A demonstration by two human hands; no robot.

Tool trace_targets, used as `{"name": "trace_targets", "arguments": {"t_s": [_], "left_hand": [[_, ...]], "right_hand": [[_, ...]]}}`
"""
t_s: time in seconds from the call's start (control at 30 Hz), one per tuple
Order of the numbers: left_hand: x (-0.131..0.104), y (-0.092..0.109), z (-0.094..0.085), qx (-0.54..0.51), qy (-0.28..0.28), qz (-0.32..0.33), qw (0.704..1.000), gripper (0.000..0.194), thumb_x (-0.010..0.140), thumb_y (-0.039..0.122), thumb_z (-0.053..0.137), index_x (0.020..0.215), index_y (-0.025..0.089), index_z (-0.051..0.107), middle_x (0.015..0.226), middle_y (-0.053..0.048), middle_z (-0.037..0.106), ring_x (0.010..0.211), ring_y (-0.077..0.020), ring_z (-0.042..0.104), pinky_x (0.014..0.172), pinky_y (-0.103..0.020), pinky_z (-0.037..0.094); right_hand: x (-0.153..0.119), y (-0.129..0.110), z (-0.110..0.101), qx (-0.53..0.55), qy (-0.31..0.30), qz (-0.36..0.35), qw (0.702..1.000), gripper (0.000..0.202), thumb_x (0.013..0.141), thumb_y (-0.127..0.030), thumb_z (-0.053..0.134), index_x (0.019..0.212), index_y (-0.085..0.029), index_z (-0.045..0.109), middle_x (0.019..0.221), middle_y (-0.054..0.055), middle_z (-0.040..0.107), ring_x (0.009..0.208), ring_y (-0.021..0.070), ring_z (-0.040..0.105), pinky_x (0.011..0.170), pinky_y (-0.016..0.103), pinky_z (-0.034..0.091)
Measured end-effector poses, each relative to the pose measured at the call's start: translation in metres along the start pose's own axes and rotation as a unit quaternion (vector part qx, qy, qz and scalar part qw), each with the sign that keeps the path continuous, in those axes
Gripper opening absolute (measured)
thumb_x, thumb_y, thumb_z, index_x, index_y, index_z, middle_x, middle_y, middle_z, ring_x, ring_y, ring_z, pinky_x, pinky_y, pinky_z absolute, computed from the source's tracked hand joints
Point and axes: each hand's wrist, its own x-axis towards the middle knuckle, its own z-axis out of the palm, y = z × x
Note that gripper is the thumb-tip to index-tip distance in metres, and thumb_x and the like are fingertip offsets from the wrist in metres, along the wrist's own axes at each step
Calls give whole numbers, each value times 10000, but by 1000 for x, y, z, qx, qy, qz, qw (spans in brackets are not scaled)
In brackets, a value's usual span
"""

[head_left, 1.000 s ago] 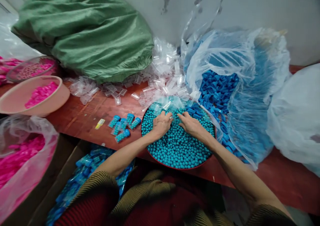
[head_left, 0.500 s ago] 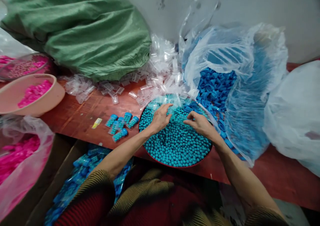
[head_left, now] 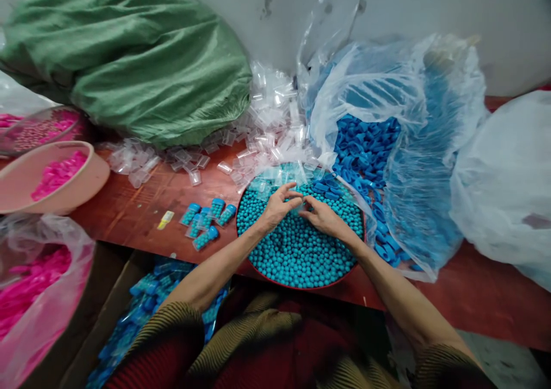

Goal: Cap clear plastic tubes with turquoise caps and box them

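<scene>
A round red-rimmed tray full of small teal balls (head_left: 301,257) sits at the table's front edge. Over its middle, my left hand (head_left: 279,205) and my right hand (head_left: 319,216) meet at the fingertips. The fingers of both are pinched together; anything between them is too small and blurred to make out. Clear plastic containers (head_left: 275,177) and blue caps (head_left: 328,186) lie on the balls at the tray's back. Several filled containers with blue caps (head_left: 206,238) lie on the table left of the tray.
Clear empty containers (head_left: 275,111) are heaped behind the tray, beside a green sack (head_left: 159,62). An open bag of blue caps (head_left: 365,148) stands at the right. Pink pieces fill a bowl (head_left: 81,188) and a bag (head_left: 81,251) at the left. A yellow-and-white piece (head_left: 166,220) lies on the table.
My right hand has moved left, and its fingertips have come together with those of my left hand. The view has shifted slightly.
</scene>
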Motion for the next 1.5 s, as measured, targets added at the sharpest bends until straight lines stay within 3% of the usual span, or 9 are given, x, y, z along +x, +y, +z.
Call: {"name": "trace_targets", "arguments": {"t_s": [0.13, 0.33, 0.53, 0.67, 0.83, 1.07, 1.23, 1.4, 1.5], "left_hand": [[-8, -6, 4, 23, 5, 17, 1000, 810, 711, 207, 668, 1414, 181, 267, 1377, -145, 465, 1245, -235, 480, 1003, -370, 415], [-19, -6, -1, 102, 18, -2, 995, 755, 690, 163, 665, 1361, 148, 318, 1344, -163, 487, 1193, -244, 524, 998, -395, 427], [-35, -4, -15, 231, 1, 19, 973, 361, 763, 184, 599, 1103, 150, 484, 1016, -75, 642, 951, -193, 619, 894, -375, 477], [-38, -11, -20, 344, -5, 64, 937, 330, 773, 190, 592, 1085, 169, 486, 1011, -68, 616, 969, -209, 590, 879, -390, 476], [-42, -15, -23, 445, -13, 137, 885, 278, 788, 201, 581, 1055, 162, 514, 1023, -84, 570, 1037, -243, 529, 918, -431, 454], [-37, -14, -26, 409, -28, 159, 898, 305, 767, 191, 589, 1050, 148, 485, 1419, -188, 316, 1334, -316, 346, 1003, -459, 415], [-28, -16, -22, 366, -58, 195, 908, 336, 795, 214, 550, 1106, 145, 446, 1239, -164, 503, 1211, -271, 488, 971, -424, 436], [-27, -20, -20, 387, -62, 199, 898, 527, 779, 225, 544, 1265, 128, 363, 1160, -146, 535, 1095, -258, 528, 951, -434, 431], [-31, -15, -19, 429, -72, 168, 885, 645, 767, 199, 550, 1351, 123, 285, 1213, -165, 510, 1124, -278, 499, 958, -452, 420]], "right_hand": [[-2, -5, 8, 104, -31, 34, 994, 157, 849, -258, 431, 987, -195, 470, 753, -16, 614, 500, 116, 526, 516, 245, 425], [-2, -6, 19, 133, -48, -4, 990, 203, 865, -235, 394, 1055, -208, 460, 860, 0, 648, 513, 104, 551, 533, 236, 449], [6, -22, -1, -160, -51, 4, 986, 312, 864, -163, 427, 1144, -217, 552, 1034, 64, 681, 965, 203, 622, 790, 289, 448], [25, -39, -9, -271, 34, 18, 962, 313, 927, -304, 394, 1193, -220, 536, 1162, 96, 622, 1008, 218, 597, 765, 275, 450], [41, -40, 7, -349, -11, 1, 937, 428, 880, -333, 496, 1253, -123, 473, 1169, 176, 555, 1042, 273, 553, 755, 308, 478], [25, -17, 7, -156, 33, -3, 987, 421, 917, -223, 295, 1309, -167, 439, 1320, 157, 477, 1078, 233, 563, 856, 375, 491], [19, -5, 3, 173, -65, 14, 983, 413, 921, -287, 280, 1251, -196, 510, 1016, 55, 662, 892, 180, 645, 733, 335, 540], [20, 0, 7, 21, -9, -38, 999, 275, 816, -181, 449, 979, -178, 670, 922, 53, 697, 884, 184, 631, 804, 316, 486], [20, -11, -1, -115, -71, -54, 989, 301, 802, -110, 438, 958, -182, 685, 959, 71, 712, 896, 190, 638, 792, 277, 459]]}}
